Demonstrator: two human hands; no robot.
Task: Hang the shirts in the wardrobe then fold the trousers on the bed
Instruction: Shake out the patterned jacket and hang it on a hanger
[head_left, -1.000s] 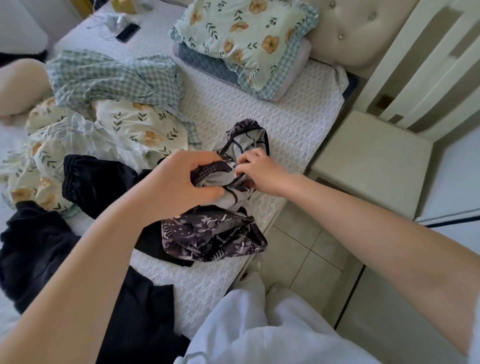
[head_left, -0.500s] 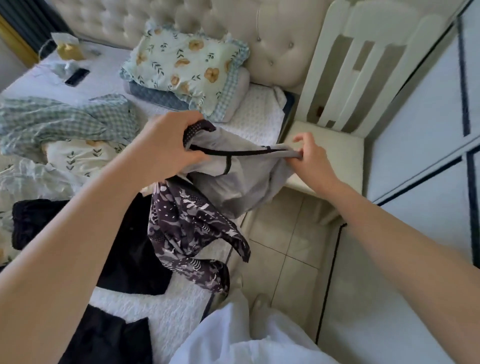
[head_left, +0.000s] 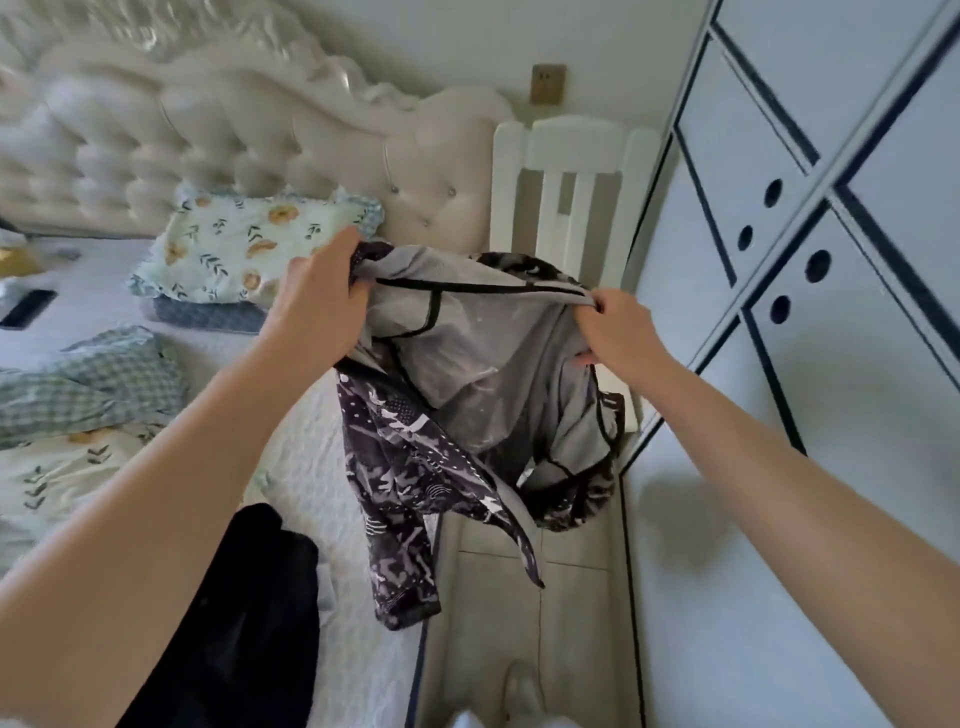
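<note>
— Two grips, one shirt: what have you got?

— I've got the left grip (head_left: 322, 296) clamped on a bunched edge of the dark black-and-white printed shirt with the grey inside (head_left: 467, 374). The right grip (head_left: 618, 332) is pinching the black-trimmed edge opposite. The shirt is held up at centre frame, over the gap between the white quilted bed (head_left: 306, 457) and the pale, dark-lined wardrobe doors (head_left: 831, 260) at right, which look closed.

— How will it handle?

— Light, thin and limp, I'd judge, and probably slick. It sags between my grips and one flap dangles low. It looks inside out, so I'd take hold at the shoulder or collar seams rather than loose cloth.

— Count?

— One shirt in hand. One black garment (head_left: 249, 597) lies at lower left on the bed, trousers perhaps; I can't tell whether it's a single piece. One white slatted chair (head_left: 576, 171) stands at upper centre. No hanger in view.
</note>
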